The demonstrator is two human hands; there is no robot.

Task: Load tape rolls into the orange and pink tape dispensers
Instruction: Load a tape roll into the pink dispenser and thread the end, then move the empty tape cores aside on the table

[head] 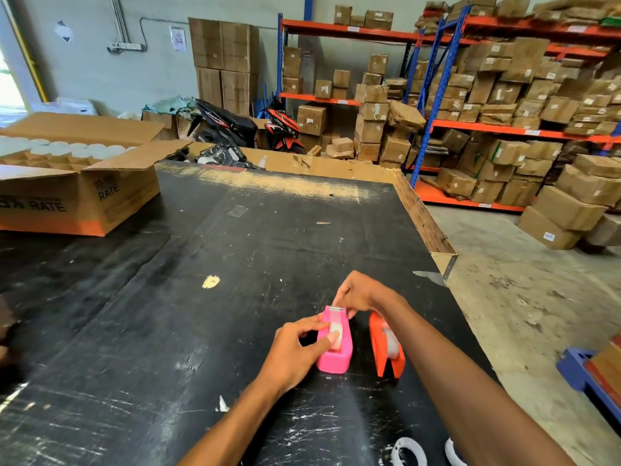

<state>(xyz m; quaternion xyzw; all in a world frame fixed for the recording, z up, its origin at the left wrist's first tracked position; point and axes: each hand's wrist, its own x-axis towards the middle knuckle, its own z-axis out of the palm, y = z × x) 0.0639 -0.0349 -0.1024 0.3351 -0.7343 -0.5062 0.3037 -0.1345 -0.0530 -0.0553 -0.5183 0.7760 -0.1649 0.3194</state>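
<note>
The pink dispenser [335,344] is sitting on the black table [201,297] at about five o'clock in the view, cutter end pointing away from the person, and a roll [336,332] is already lying in its well. The left hand [295,351] is coming in from seven o'clock and pressing thumb and forefinger together on the roll and the near wall, probably to steady the light body so it is not sliding while the tape is being drawn out. The right hand [361,295] is reaching over from four o'clock, wrist bent down, fingertips pinched together at the cutter at the twelve o'clock end; it seems to be leading the tape end onto the blade, though the strip itself is too thin to make out. The orange dispenser [386,348] is standing just beside the pink one at its three o'clock, under the right forearm, with a roll showing inside, so it is looking loaded. Two spare rolls [408,452] are lying near the six o'clock edge. An open carton [77,196] is sitting well apart at ten o'clock.
</note>
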